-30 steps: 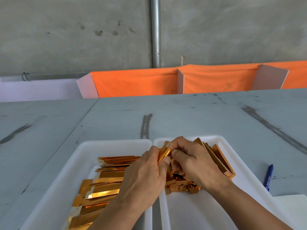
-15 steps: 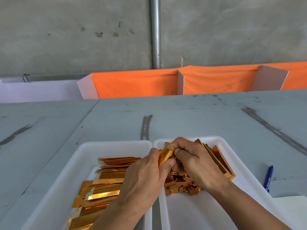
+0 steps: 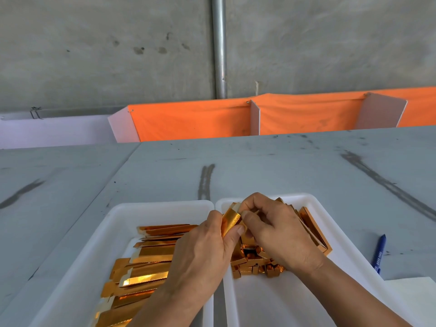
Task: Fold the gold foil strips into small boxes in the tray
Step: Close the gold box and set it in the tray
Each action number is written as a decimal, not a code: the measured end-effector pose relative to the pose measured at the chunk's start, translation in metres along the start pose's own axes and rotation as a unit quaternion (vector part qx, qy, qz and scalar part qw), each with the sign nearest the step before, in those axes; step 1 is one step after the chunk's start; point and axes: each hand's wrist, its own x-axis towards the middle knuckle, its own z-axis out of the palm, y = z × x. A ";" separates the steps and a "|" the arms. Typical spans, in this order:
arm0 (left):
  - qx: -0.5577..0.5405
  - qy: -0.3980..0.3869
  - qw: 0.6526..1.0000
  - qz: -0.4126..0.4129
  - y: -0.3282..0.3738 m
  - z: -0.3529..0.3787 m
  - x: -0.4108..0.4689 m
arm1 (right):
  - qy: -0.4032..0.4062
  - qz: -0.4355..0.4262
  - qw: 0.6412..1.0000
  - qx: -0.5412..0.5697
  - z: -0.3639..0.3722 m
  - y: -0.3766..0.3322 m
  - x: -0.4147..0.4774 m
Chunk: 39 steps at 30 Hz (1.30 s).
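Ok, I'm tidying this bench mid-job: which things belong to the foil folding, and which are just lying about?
In use:
- gold foil strip, pinched by left hand and right hand
- flat gold strips stacked in left white plastic tray
- small folded gold boxes in right white plastic tray

Lying about:
- blue pen
- white paper sheet

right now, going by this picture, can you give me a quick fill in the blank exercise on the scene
1. The left hand and right hand pinch just ____ gold strip between them.
2. Of the two white trays, the flat strips fill the ____ one.
3. The folded boxes are piled in the ____ one.
4. On the table, beside the trays, lies a ____ pen.

Missing words: one; left; right; blue
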 end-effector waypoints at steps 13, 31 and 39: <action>-0.006 0.021 1.000 0.012 -0.002 0.003 0.000 | -0.069 0.012 0.996 0.048 0.000 -0.002 0.000; -0.021 0.004 1.000 0.017 0.004 -0.003 0.001 | 0.004 -0.008 0.999 0.038 0.001 -0.001 0.000; -0.014 0.007 1.000 0.020 0.002 -0.002 0.000 | 0.002 0.018 0.998 0.059 -0.002 -0.003 0.001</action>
